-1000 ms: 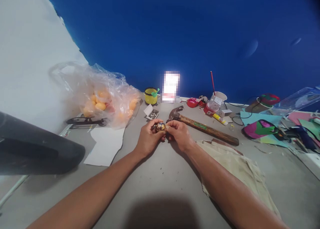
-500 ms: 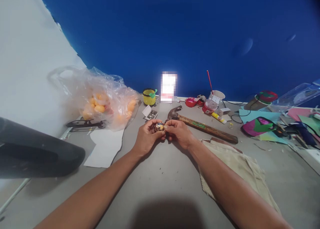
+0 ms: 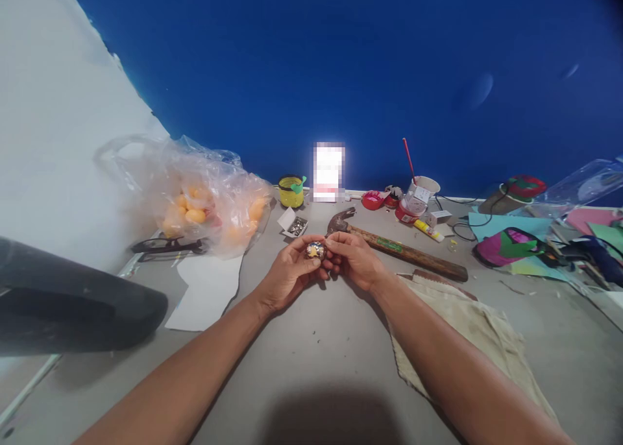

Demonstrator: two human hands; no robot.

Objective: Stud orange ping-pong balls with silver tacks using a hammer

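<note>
My left hand (image 3: 288, 273) and my right hand (image 3: 355, 259) meet over the grey table (image 3: 311, 341), both closed around a small round ball (image 3: 315, 250) studded with shiny gold and dark bits. The left fingers cup it from below and the side. The right thumb and forefinger pinch at its right edge. A wooden-handled hammer (image 3: 399, 250) lies just behind my right hand, its head near my fingers. A small open box of pins (image 3: 294, 224) sits just beyond the ball.
A clear plastic bag of orange-yellow balls (image 3: 204, 198) stands at back left, with dark glasses (image 3: 168, 245) and white paper (image 3: 204, 288) beside it. A beige cloth (image 3: 467, 341) lies under my right forearm. Coloured paper, a yellow tin (image 3: 291, 191), cups and a glue stick crowd the back right.
Both hands have stayed together on the ball, which has turned a little between the fingers. The view has shifted slightly.
</note>
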